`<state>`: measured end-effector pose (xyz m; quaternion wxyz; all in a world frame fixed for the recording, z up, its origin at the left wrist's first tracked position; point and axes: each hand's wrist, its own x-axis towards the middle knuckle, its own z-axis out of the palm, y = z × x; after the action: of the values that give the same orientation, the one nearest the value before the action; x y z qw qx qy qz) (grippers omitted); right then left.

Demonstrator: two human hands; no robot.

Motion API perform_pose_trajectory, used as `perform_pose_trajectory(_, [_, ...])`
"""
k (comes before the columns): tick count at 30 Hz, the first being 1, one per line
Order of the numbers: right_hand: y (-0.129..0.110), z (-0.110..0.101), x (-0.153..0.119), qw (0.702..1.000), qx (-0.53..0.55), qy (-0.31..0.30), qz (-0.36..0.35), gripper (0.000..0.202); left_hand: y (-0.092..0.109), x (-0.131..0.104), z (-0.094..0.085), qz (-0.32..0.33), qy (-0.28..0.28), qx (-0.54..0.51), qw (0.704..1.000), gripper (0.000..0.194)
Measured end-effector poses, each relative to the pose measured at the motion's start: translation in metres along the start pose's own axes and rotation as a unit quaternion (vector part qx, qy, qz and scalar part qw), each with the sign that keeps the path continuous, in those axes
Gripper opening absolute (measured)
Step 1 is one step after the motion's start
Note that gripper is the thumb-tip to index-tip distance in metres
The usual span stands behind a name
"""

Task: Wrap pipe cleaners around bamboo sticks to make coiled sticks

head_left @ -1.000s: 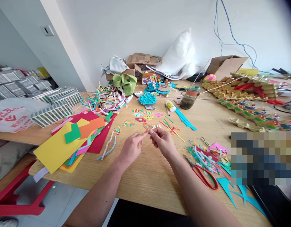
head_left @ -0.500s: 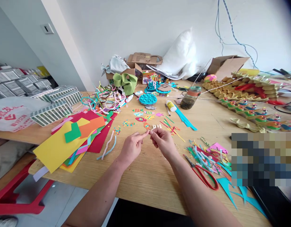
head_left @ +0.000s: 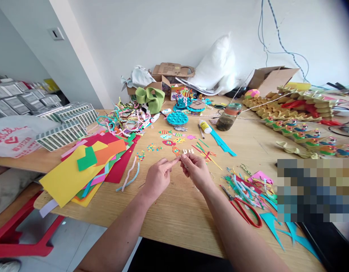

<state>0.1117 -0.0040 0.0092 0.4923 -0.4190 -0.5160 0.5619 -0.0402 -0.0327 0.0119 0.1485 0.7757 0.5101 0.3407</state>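
Observation:
My left hand (head_left: 157, 176) is over the middle of the table, its index finger stretched to the right and the other fingers curled in. A thin stick end (head_left: 141, 185) shows beside its wrist side. The thumb and fingers of my right hand (head_left: 195, 168) pinch together at the left fingertip; whatever lies between them is too small to name. Just beyond the fingertips lie an orange paper fish (head_left: 176, 150) and several small white pieces (head_left: 188, 151). More decorated paper fish (head_left: 169, 143) lie behind them, with small piles of coloured dots (head_left: 150, 147) to the left.
Coloured paper sheets (head_left: 69, 173) are stacked at left, near two pipe cleaners (head_left: 129, 177). Red-handled scissors (head_left: 246, 211) and paper scraps (head_left: 248, 189) lie at right. Farther back stand a glue bottle (head_left: 205, 127), a glass jar (head_left: 229, 118), a blue dimpled disc (head_left: 177, 118) and egg cartons (head_left: 301, 104).
Both hands stay almost in place, with fingertips still meeting. My right fingers have shifted slightly, and the thin stick end now shows by my left hand.

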Motion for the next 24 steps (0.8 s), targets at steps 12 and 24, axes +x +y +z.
perform_pose_trajectory(12, [-0.0003, -0.0004, 0.0015, 0.999, -0.026, 0.009, 0.015, 0.035, 0.0040, -0.0020, 0.0002, -0.007, -0.010, 0.052, 0.999, 0.054])
perform_pose_trajectory(24, [-0.0016, -0.0024, 0.0004, 0.997, -0.076, -0.011, -0.020, 0.033, 0.0012, 0.0052, -0.0050, -0.176, -0.077, -0.346, 0.918, 0.040])
